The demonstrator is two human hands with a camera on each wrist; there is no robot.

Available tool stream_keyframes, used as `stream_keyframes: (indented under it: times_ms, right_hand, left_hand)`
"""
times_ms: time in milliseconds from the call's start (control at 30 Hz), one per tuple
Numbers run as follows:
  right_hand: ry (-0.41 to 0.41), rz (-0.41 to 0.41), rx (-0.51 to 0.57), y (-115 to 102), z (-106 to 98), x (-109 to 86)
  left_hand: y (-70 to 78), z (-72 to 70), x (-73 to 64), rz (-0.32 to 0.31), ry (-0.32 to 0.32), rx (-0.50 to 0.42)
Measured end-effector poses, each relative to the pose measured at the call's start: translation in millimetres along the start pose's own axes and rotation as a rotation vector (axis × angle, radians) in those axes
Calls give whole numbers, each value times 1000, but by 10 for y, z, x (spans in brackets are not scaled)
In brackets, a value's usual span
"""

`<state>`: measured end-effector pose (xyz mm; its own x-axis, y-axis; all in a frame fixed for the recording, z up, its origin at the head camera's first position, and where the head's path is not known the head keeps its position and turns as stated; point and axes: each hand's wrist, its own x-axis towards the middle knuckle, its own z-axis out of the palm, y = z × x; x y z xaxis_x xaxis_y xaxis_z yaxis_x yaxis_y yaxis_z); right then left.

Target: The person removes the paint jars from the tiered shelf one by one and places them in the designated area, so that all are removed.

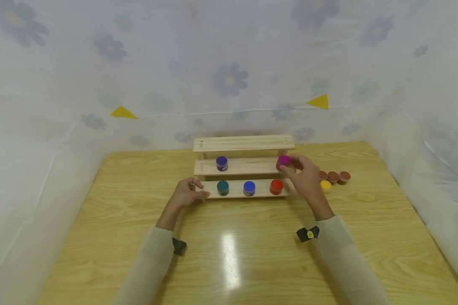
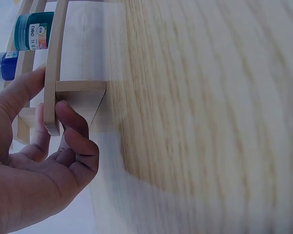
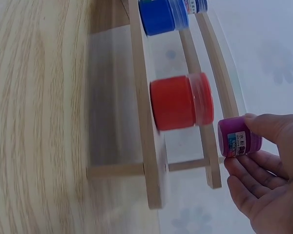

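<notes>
A three-step wooden rack [image 1: 244, 166] stands towards the back of the table. At the left end of its lowest step, my left hand [image 1: 185, 192] grips the plank, thumb on top and fingers curled beneath in the left wrist view. My right hand [image 1: 304, 176] pinches a magenta paint jar [image 3: 238, 136] at the right end of the middle step; whether its base touches the wood I cannot tell. A purple jar [image 1: 222, 163] sits on that step's left part. Along the lowest step stand a dark green jar [image 1: 223, 188], a blue jar [image 1: 249, 188] and a red jar [image 1: 276, 187].
Right of the rack, beyond my right hand, brown-topped jars [image 1: 333, 177] stand in a row on the table [image 1: 229, 254], with a yellow jar [image 1: 325, 186] in front. A flower-patterned curtain [image 1: 229, 80] hangs behind the table and along its sides.
</notes>
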<state>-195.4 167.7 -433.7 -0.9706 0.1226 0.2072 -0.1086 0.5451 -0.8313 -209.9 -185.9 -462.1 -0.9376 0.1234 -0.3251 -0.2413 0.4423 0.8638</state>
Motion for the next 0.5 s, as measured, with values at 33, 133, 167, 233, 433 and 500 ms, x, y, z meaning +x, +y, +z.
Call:
stream_keyframes:
  times_ms: [33, 133, 167, 233, 433, 500]
  right_hand:
    - [11, -6, -8, 9, -19, -7]
    - [25, -6, -23, 26, -79, -26]
    - [29, -8, -27, 35, -99, -31]
    - [36, -11, -30, 58, -145, -40]
    - [56, 5, -65, 170, -299, -66]
    - [52, 26, -97, 212, -348, -80]
  left_hand:
    - [2, -1, -2, -1, 0, -1]
    - [5, -1, -3, -2, 3, -1]
    - [7, -2, -5, -1, 4, 0]
    - [12, -3, -9, 4, 3, 0]
    - [12, -2, -12, 17, -4, 2]
    - [10, -2, -11, 13, -4, -1]
